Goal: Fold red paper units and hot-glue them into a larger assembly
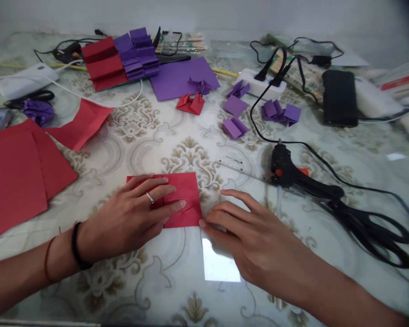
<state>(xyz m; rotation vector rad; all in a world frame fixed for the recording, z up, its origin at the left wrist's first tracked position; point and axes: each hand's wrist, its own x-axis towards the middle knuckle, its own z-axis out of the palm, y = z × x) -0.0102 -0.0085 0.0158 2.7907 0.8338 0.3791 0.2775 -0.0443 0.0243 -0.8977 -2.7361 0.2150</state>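
Head view. Red folded paper (pixel 188 196) lies flat on the tabletop (pixel 191 281), near the front edge and centred between both hands.

Left hand (pixel 132 219): palm down, fingers spread across the left half of the paper and touching it. Grip released, nothing grasped. A ring is on one finger, and dark and red bands are at the wrist.

Right hand (pixel 248 238): palm down on the tabletop just right of the paper, with one fingertip at the paper's lower right corner. Grip released, nothing held.

Surroundings:
- Clear ruler (pixel 238 165) lies just beyond the right hand.
- Black glue gun (pixel 286 170) lies to its right, and black scissors (pixel 368 225) farther right.
- Red sheets (pixel 17 179) are stacked at the left.
- Purple sheet (pixel 177 78) and white power strip (pixel 255 86) are at the far side, well apart from the hands.
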